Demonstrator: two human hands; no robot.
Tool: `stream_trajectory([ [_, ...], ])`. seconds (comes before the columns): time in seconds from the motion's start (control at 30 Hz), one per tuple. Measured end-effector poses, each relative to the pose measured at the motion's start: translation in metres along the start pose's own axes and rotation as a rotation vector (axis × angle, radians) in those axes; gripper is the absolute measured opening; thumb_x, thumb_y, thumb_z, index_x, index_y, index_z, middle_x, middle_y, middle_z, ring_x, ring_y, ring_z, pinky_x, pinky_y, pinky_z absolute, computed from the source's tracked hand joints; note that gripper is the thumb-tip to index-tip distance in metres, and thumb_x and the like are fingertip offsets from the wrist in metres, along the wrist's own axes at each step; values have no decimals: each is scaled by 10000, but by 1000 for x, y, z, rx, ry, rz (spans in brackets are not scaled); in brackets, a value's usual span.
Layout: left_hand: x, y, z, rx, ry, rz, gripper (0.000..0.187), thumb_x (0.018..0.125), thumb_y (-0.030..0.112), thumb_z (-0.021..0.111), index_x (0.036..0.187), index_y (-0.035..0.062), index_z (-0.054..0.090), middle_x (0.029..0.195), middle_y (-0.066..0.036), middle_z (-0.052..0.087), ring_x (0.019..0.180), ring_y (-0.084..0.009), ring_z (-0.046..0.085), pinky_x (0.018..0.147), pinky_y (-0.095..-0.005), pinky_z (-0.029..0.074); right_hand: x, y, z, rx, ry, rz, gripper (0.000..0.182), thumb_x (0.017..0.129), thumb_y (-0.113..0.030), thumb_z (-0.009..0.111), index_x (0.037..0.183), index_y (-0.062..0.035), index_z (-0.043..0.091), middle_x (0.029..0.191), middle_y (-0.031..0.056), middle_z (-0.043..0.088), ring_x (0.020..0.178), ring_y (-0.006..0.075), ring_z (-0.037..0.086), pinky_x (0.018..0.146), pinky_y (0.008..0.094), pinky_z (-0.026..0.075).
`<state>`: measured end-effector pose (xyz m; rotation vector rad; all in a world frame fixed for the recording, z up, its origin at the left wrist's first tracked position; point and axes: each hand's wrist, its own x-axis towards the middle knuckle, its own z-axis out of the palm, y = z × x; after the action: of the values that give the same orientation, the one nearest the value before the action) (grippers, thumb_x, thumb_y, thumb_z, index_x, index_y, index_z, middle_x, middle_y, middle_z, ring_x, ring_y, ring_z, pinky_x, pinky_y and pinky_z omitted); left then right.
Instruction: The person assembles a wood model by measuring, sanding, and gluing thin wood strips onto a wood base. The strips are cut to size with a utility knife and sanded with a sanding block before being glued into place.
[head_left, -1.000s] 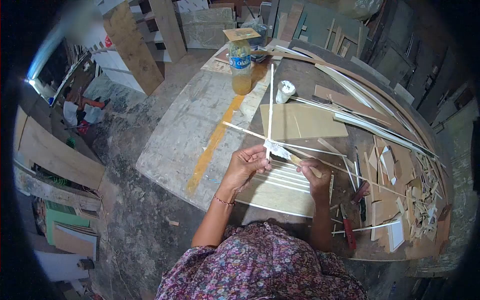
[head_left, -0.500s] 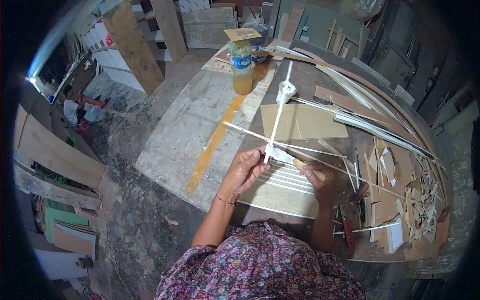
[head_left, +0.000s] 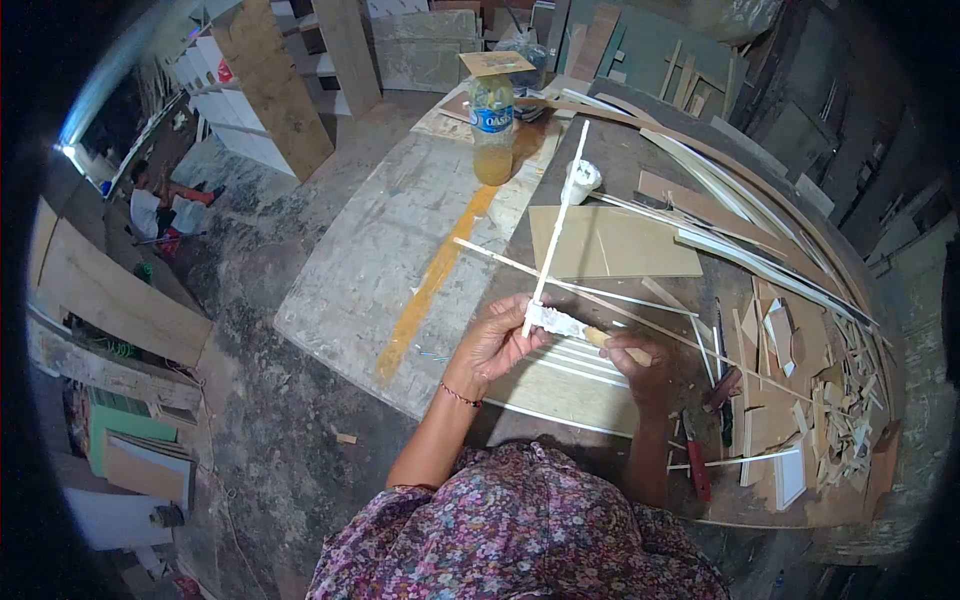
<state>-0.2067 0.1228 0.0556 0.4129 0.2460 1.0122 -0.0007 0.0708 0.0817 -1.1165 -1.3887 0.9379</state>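
Pinched in my left hand (head_left: 497, 338) is a thin white strip (head_left: 549, 253), which points up and away across the table. My right hand (head_left: 640, 362) is closed round the wooden handle of a brush-like tool (head_left: 600, 337). The tool's white-smeared end (head_left: 558, 321) touches the strip near my left fingertips. Beyond the hands, a small cup with white paste (head_left: 583, 180) stands behind the strip's far part. A tan board (head_left: 617, 243) lies to the right of the strip.
On the table (head_left: 345, 290) stands a bottle of yellowish liquid (head_left: 493, 140) with a flat piece on top. Long strips, offcuts (head_left: 840, 420) and a red-handled tool (head_left: 698, 470) lie to the right. A person (head_left: 155, 205) sits on the floor at the far left.
The view has shifted slightly. The strip in my left hand is tilted a little differently, and the tool's white end now lies closer against it.
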Motion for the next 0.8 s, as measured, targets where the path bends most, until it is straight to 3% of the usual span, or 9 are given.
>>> stream_trajectory([
  [0.2,2,2,-5,-70,-37,10,217,809,102,539,963,-51,532,828,-99,581,734,-162,574,683,-285,498,-1,1,-1,25,-64,-43,100,627,-47,638,723,-22,651,756,90,631,761,177,594,733,302,452],
  [0.4,1,5,-2,-22,10,8,180,794,80,545,930,-37,524,767,-67,506,678,-139,471,672,-288,422,-3,-2,-4,3,-122,-43,107,635,-90,642,713,-17,651,749,95,631,737,177,597,716,303,458],
  [0.47,2,5,-4,-43,-24,20,190,795,75,542,943,-43,523,787,-80,525,695,-150,495,687,-297,439,-4,-7,-4,-28,-105,-63,122,642,-98,638,726,-10,646,732,94,627,706,182,600,702,311,463],
  [0.57,-3,7,0,-22,49,23,190,795,76,548,942,-44,539,819,-99,569,706,-166,550,680,-301,479,-7,12,-3,298,-23,-21,118,673,-75,606,754,8,629,703,104,611,645,194,597,674,329,473],
  [0.67,-4,5,-2,-13,57,27,185,800,79,543,940,-43,549,835,-115,591,704,-179,578,677,-307,498,-2,0,5,199,115,81,106,704,-44,571,772,28,610,689,113,597,595,197,589,641,347,481],
  [0.8,-6,4,-2,-4,35,45,186,811,79,527,945,-48,548,827,-122,594,711,-186,585,678,-308,504,1,9,9,282,72,7,88,738,-13,538,774,38,600,688,114,597,601,188,589,625,333,484],
])
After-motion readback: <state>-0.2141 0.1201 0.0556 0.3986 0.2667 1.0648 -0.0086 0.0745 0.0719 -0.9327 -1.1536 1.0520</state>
